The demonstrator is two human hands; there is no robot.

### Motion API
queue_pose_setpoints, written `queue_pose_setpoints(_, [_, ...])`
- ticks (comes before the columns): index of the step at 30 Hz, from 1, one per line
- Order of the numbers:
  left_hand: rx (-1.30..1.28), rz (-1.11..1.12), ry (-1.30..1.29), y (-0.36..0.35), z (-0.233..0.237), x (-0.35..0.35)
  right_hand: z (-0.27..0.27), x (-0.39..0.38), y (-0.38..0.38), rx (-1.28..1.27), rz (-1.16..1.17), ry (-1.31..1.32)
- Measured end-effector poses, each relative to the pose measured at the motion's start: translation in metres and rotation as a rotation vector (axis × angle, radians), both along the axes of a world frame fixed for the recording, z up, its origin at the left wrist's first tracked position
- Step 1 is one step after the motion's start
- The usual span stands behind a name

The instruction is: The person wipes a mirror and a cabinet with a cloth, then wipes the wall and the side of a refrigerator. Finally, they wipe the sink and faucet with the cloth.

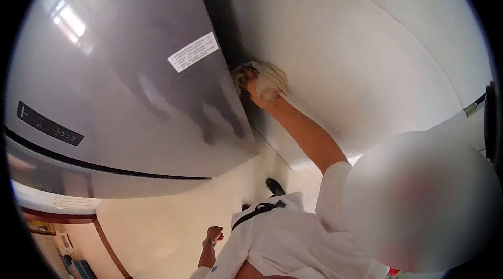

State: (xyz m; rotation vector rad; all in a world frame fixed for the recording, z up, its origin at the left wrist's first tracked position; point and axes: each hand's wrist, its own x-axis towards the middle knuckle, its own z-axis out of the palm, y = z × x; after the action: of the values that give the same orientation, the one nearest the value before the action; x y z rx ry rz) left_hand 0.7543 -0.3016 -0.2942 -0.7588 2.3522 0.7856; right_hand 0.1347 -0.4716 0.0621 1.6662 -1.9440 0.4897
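My right hand [251,82], at the upper centre, is closed on a crumpled pale cloth [272,77]. The cloth lies against the large white panel [356,64], beside the dark gap along the grey appliance [120,90]. My right arm stretches out from a white sleeve. Lower down, my left hand [215,234] hangs away from these surfaces with its fingers curled in. Nothing shows in it, and a band circles the wrist.
A white label [193,52] and a dark control panel [50,123] are on the grey appliance. Beyond it lies the pale floor [152,226], with a dark shoe [274,187] on it. A brown-framed opening [110,245] stands at the lower left. A blurred area covers the lower right.
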Motion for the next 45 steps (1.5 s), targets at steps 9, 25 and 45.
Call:
queue_pose_setpoints(9, [0.396,1.372,0.219,-0.047,0.144,-0.112,0.165,0.030,0.014,-0.865,0.838,-1.975])
queue_pose_setpoints(25, [-0.168,0.963,1.029,-0.168,0.398,-0.260,0.245,0.039,-0.054,-0.485,1.272,-1.996])
queue_pose_setpoints(45, [-0.444,0.767,1.249,-0.228,0.409,-0.274,0.177,0.048,-0.023,-0.428,1.010,-1.910])
